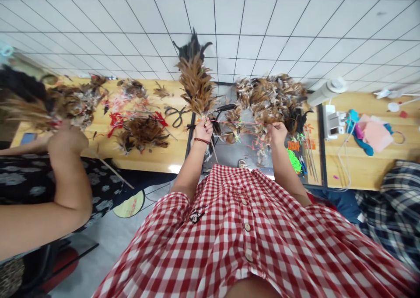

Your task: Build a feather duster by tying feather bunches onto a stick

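Note:
My left hand [204,129] is closed around the base of a feather duster [197,83], which stands up with brown feathers and a black tip. Its thin stick [214,151] pokes out below the fist. A pinkish-red string [239,122] runs taut from the duster's base to my right hand [277,133], whose fingers are pinched on it. Behind the right hand lies a large heap of brown and white feathers [269,94]. Smaller feather bunches with green ties [232,131] lie between the hands on the dark mat [244,151].
Black scissors [177,116] and a feather pile [142,134] with red string lie to the left. A co-worker's hand [65,136] holds another duster at far left. Green string [294,160], thin sticks [311,153], a white cylinder [328,91] and a charger [335,123] are rightward.

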Available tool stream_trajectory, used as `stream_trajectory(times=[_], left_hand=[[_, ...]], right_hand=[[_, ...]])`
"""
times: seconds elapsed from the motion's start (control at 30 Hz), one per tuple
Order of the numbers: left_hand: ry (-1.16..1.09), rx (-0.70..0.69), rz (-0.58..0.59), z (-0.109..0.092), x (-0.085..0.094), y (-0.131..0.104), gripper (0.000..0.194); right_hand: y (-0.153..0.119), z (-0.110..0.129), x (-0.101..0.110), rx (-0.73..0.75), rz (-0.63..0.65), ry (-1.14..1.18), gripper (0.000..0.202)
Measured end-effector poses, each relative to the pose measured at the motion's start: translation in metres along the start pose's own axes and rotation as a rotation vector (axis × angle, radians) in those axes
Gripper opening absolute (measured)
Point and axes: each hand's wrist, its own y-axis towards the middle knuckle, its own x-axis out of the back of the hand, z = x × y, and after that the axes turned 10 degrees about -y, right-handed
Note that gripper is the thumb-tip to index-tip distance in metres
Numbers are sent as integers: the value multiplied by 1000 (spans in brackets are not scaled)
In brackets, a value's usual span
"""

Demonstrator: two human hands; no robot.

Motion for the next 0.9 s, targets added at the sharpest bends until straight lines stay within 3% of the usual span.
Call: stream_trajectory(times=[0.1, 0.2, 0.27, 0.33, 0.43, 0.53, 0.6, 0.7, 0.9], left_hand=[[12, -23, -11, -6, 3, 0, 37], [18, -24, -11, -3, 7, 2, 35], [16, 4, -7, 3, 8, 3, 33], [26, 57, -2, 12, 6, 3, 34], [40, 116, 11, 24, 0, 2, 36], [61, 126, 0, 29, -7, 2, 38], [87, 148, 8, 30, -11, 1, 46], [130, 178, 83, 29, -13, -3, 54], [274, 28, 68, 35, -11, -8, 29]], right_hand=[[15, -9, 14, -89, -122, 119, 37], [23, -5, 27, -174, -128, 251, 36], [19, 7, 23, -182, -76, 380, 33], [4, 24, 4, -164, 120, 447, 31], [-27, 54, -46, -118, 476, 413, 38], [-51, 78, -101, -69, 631, 374, 42], [-57, 87, -127, -46, 616, 340, 40], [-55, 89, -148, -27, 505, 283, 34], [-51, 78, -161, -80, 392, 282, 33]])
